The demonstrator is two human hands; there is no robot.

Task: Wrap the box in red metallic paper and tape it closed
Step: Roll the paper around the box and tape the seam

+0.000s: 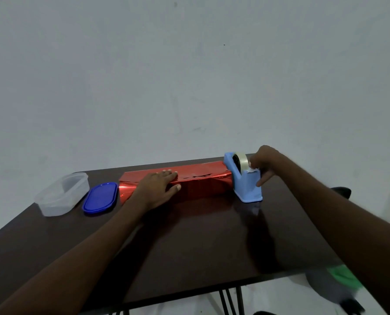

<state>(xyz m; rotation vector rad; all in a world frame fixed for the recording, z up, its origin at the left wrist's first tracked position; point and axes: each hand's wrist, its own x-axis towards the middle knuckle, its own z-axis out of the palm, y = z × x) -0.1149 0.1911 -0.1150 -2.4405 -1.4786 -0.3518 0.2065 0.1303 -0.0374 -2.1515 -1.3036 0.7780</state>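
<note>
Red metallic paper (200,183) is folded over a long box at the far middle of the dark table (189,242); the box itself is hidden under it. My left hand (158,186) lies flat on top of the paper, fingers straight, pressing the fold down. A light blue tape dispenser (246,185) with a clear tape roll (240,161) stands at the paper's right end. My right hand (263,163) is at the dispenser's cutter, thumb and fingers pinching the loose tape end.
A clear plastic container (61,194) and its blue lid (101,197) lie at the far left of the table. A bare wall rises behind the table. Something green (342,278) sits on the floor at the lower right.
</note>
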